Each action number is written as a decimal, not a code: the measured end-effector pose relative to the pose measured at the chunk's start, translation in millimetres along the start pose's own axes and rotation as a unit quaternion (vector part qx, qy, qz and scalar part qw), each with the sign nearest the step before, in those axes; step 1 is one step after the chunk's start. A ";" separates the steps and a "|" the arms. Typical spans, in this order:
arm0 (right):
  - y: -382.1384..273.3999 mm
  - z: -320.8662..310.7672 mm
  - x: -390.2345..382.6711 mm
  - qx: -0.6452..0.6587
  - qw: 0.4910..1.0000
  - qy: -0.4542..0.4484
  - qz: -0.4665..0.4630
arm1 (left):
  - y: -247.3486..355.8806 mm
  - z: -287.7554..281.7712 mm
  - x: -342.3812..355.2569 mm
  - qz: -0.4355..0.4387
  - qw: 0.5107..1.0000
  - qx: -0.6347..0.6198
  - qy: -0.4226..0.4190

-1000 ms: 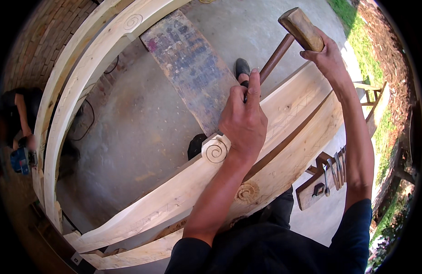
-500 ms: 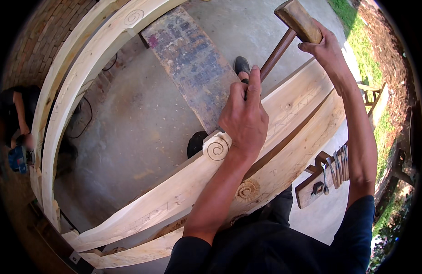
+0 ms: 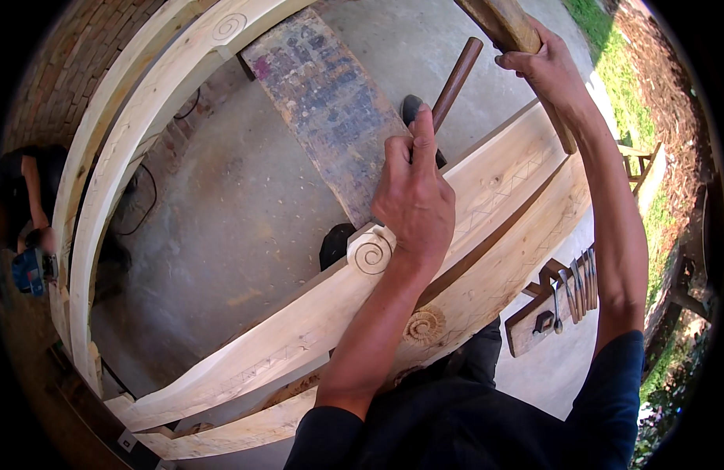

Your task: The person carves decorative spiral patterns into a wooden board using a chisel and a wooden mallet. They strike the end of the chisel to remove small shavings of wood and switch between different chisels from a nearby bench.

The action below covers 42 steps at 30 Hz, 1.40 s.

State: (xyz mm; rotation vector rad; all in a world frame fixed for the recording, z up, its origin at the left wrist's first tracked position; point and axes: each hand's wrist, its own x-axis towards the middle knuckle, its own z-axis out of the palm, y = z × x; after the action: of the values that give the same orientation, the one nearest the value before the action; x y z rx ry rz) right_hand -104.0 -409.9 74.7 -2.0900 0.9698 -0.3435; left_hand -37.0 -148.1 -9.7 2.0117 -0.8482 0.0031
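Observation:
My left hand point(image 3: 417, 200) is closed around a chisel point(image 3: 458, 82). Its brown wooden handle sticks up past my fingers, while the blade is hidden behind the hand. My right hand point(image 3: 548, 70) grips a wooden mallet point(image 3: 499, 27) raised to the upper right, apart from the handle's top. Below the left hand runs a pale curved beam point(image 3: 284, 337) with a spiral point(image 3: 372, 251) cut into its raised end block. A second curved beam point(image 3: 507, 235) lies nearer to me, bearing a carved round spiral point(image 3: 425, 325). Pencilled zigzags mark both beams.
A paint-stained plank point(image 3: 323, 102) reaches away beyond the beams. Several carving tools point(image 3: 577, 286) stand in a wooden rack point(image 3: 526, 333) at right. More curved beams point(image 3: 111, 188) arc along the left, where another person point(image 3: 34, 188) holds a blue power tool point(image 3: 29, 272).
The mallet has swung up and away from the chisel handle, its head now partly past the upper edge. My left hand has shifted slightly left and still holds the chisel.

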 end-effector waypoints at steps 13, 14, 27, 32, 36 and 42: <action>-10.2 4.9 19.1 -0.089 0.993 -0.042 -0.059 | -3.1 -0.8 0.0 -0.048 0.998 0.028 -0.032; -14.9 6.7 18.7 -0.053 0.998 -0.011 -0.031 | -3.9 -1.8 0.0 -0.052 0.998 0.032 -0.030; -33.7 4.7 34.9 -0.158 0.977 -0.095 -0.107 | -0.7 -10.6 -1.2 -0.073 0.997 -0.001 -0.002; -69.4 12.5 25.9 -0.212 0.964 -0.102 -0.125 | 0.3 -11.5 1.2 -0.093 0.996 -0.005 0.007; -59.1 18.6 18.6 -0.172 0.969 -0.098 -0.150 | -6.6 -9.0 1.3 -0.039 0.998 -0.005 0.047; -34.6 6.1 21.0 -0.048 0.994 0.009 -0.102 | -0.5 -18.0 -8.9 0.077 0.993 0.085 0.039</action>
State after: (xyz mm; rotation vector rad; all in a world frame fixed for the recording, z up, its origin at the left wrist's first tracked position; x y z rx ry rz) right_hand -68.7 -408.4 95.2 -2.2844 0.7981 -0.4265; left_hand -37.8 -129.3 -2.6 2.0843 -0.9777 0.2470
